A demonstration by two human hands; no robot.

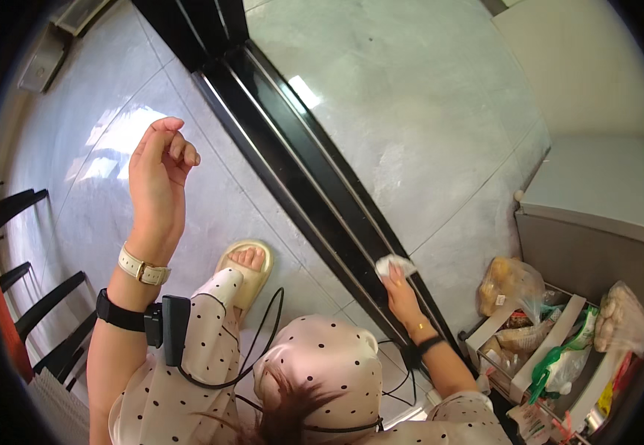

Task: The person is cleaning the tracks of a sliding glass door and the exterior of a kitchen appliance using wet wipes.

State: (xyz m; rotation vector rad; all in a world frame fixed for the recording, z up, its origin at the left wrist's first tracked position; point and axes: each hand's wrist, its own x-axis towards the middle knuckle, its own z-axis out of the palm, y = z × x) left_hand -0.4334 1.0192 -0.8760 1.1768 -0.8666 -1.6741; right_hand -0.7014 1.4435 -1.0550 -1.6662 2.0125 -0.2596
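A black sliding-door floor track [310, 183] with metal rails runs diagonally across the tiled floor. My right hand [402, 289] presses a white cloth or wipe [383, 266] onto the track near its lower right part; the fingers lie on top of it. My left hand [163, 153] is raised over the floor to the left of the track, fingers loosely curled, holding nothing. A black device [176, 329] is strapped to the left forearm, with a black cable leading from it.
A storage rack [547, 350] with bagged foods stands at the lower right, beside a grey cabinet [589, 222]. Black chair or rack legs [49, 300] are at the left. My slippered foot [249, 267] rests left of the track. A black door frame [199, 28] rises at the top.
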